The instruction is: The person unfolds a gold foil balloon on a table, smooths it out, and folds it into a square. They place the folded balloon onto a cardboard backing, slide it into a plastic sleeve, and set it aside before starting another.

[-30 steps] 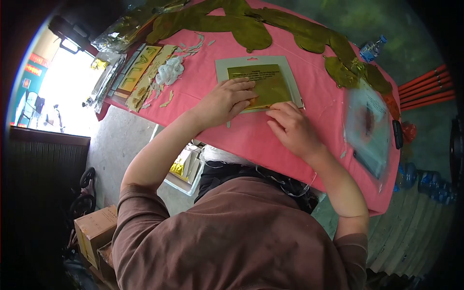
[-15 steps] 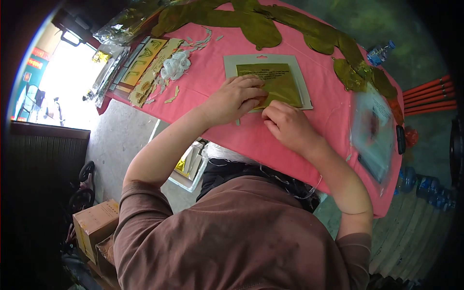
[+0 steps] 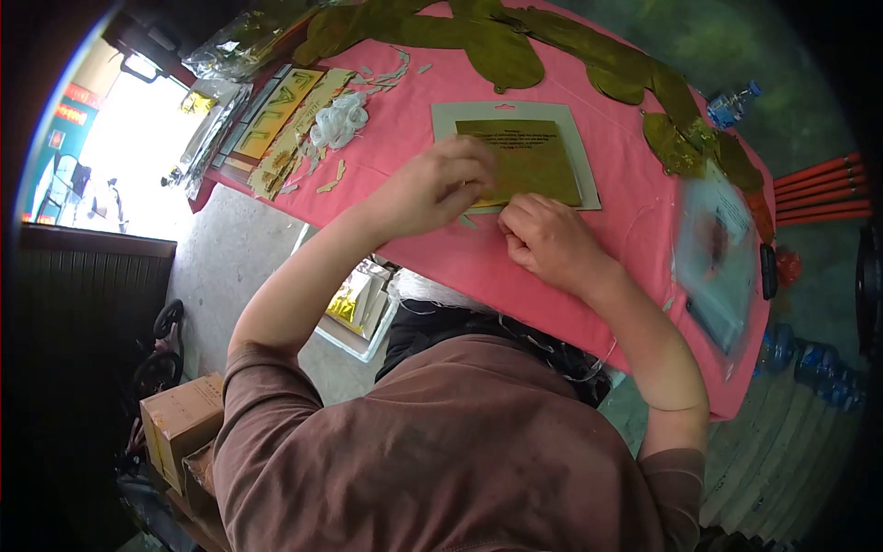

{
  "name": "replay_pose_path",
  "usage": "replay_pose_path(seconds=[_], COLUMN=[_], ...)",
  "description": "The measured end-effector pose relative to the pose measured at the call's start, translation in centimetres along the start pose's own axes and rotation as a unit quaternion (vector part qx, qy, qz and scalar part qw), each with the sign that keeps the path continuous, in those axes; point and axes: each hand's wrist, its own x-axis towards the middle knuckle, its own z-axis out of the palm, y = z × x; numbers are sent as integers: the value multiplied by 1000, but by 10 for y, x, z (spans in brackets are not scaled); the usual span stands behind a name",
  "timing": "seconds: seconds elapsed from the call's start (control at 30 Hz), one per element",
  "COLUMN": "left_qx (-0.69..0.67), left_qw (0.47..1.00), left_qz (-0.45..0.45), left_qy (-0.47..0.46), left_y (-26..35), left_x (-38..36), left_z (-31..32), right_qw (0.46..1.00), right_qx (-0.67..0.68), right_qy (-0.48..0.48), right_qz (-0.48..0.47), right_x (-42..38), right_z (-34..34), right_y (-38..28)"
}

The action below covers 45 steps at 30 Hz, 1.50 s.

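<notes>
A flat gold packet (image 3: 538, 166) with small dark print lies on a pale card (image 3: 581, 152) that has a hang slot at its top edge. Over the left edge of the packet is my left hand (image 3: 441, 184), raised a little, fingers curled together and smeared by motion; what it holds, if anything, cannot be made out. My right hand (image 3: 547, 235) rests at the lower edge of the card, its fingers bent and closed, with no object visible in them. A small greenish strip (image 3: 467, 222) sits on the pink cloth between my hands.
Gold foil shapes (image 3: 501, 57) line the far edge of the pink table (image 3: 423, 267). White string (image 3: 338, 121), paper scraps and printed cards (image 3: 269, 120) are at the left. Clear plastic bags (image 3: 717, 258) lie at the right. Below stands a white box (image 3: 354, 342) with packets.
My left hand has lifted off the gold packet and moved slightly left, its fingers curling in. My right hand stays almost in place. The whole view has shifted slightly.
</notes>
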Motion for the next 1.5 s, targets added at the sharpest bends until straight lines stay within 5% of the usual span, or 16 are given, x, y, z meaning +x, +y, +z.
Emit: replay_pose_path(seconds=[0.13, 0.43, 0.53, 0.63, 0.83, 0.87, 1.3, 1.37, 1.43, 1.5], left_qx=[28, 240, 210, 285, 128, 103, 47, 41, 35, 30], left_qw=[995, 969, 967, 945, 991, 990, 992, 992, 993, 994], left_qz=[-16, -31, -141, -156, -9, -50, -73, -76, -68, -57], left_qy=[-91, -39, -1, 46, -28, -82, -90, -93, -90, -88], left_y=[18, 37, 27, 29, 18, 16, 10, 10, 9, 8], left_x=[-23, -66, -70, -51, -16, -16, -24, -24, -25, -24], left_z=[-6, -30, -42, -38, 3, 3, 3, 2, 2, 1], right_qw=[1000, 1000, 1000, 1000, 1000, 1000, 997, 978, 903, 889], right_qx=[14, 21, 18, 8, -18, -18, 39, 197, 344, 404], right_qy=[6, 15, 13, 11, 12, 13, -33, -53, -120, -22], right_qz=[10, 15, 14, 9, -3, -1, -57, 43, 230, 215], right_x=[-2, -2, -2, -1, -1, -2, -30, -52, -76, -112], right_z=[1, 3, 4, 2, 1, 1, -29, -54, -93, -117], right_y=[0, 0, 0, -2, -5, -5, -12, -20, -28, -24])
